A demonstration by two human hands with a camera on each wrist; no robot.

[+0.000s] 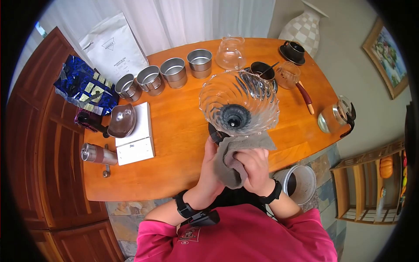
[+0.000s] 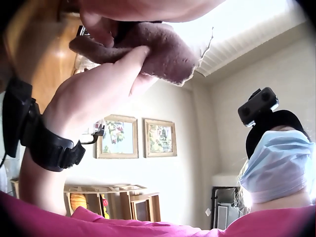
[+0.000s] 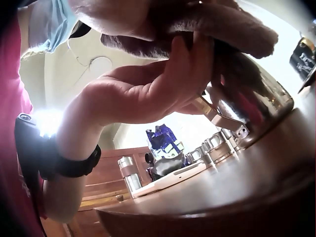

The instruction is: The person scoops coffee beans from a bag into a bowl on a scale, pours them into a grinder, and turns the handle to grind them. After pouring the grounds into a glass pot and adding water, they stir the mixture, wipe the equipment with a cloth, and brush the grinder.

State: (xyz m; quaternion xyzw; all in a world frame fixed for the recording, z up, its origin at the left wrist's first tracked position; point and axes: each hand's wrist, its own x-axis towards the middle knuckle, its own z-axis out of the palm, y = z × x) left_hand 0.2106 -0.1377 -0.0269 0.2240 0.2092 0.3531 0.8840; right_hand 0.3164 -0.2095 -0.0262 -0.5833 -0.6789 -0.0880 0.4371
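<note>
In the head view a clear ribbed glass dripper (image 1: 209,98) with a dark ring at its bottom is seen from above, wide mouth up. My left hand (image 1: 208,170) is under its near side, thumb along a black handle-like part (image 1: 217,133) there. A grey cloth (image 1: 259,140) is bunched in my right hand (image 1: 254,168) and lies against the dripper's near rim in this view. Thumb and fingers pinch the cloth (image 2: 165,57) in the left wrist view. Next to the left fingers, a shiny metal vessel (image 3: 266,94) with a riveted handle shows in the right wrist view.
Steel cups (image 1: 173,72) line the back left, near a blue bag (image 1: 89,87) and white bag (image 1: 115,46). A bowl (image 1: 122,120) sits on a white scale (image 1: 135,150), beside a grinder (image 1: 98,153). Glassware (image 1: 334,118) stands right. A bin (image 1: 305,185) is below the table edge.
</note>
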